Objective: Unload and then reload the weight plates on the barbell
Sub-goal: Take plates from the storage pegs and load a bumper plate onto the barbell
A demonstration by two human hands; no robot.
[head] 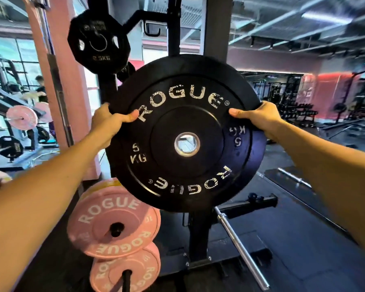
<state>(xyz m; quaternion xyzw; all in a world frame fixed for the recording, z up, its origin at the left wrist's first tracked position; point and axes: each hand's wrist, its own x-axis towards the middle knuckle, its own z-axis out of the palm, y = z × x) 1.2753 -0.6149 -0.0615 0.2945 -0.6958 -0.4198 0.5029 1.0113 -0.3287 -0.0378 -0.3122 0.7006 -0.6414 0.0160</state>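
Head view centres on a black Rogue plate marked 5 KG, held upright in mid-frame with its steel-ringed hole facing the camera. Just behind it at right shows the edge of a second black plate. At the plate's left rim the left hand clasps it, thumb on the face; the right hand grips the right rim likewise. Behind stands a black rack upright. Upper left hangs a 2.5KG plate. Lower left sit two pink plates, and a bare barbell sleeve slants toward the lower right.
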